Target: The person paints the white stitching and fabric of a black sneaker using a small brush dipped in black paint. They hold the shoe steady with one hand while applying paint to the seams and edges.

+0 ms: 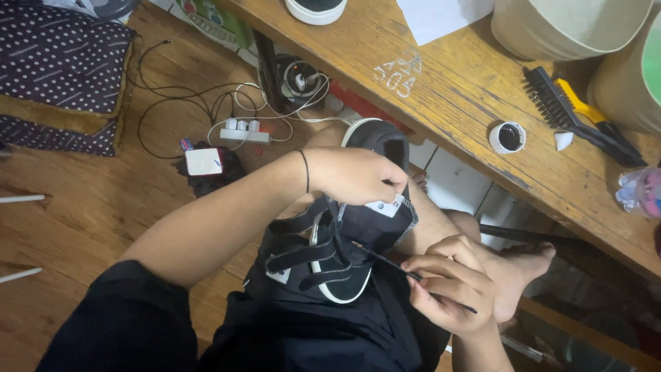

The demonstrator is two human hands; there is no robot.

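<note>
Shoe (344, 241) lies lengthwise on the lap, toe away, left hand (354, 176) pinching its tongue, right hand (447, 282) gripping a lace (385, 260).

The left hand (354, 176) reaches in from the left on a long bare arm, fingers curled shut and pinching. The right hand (447, 282) sits lower, close to the body, fingers bent and pinching tight. A bare foot (520, 265) rests just beside it.

Worn wooden floor (82, 207), warm indoor light. Scuffed wooden table (441, 89) upper right. Dotted cushion (62, 62) upper left. White power strip (244, 132) among tangled cables.
</note>
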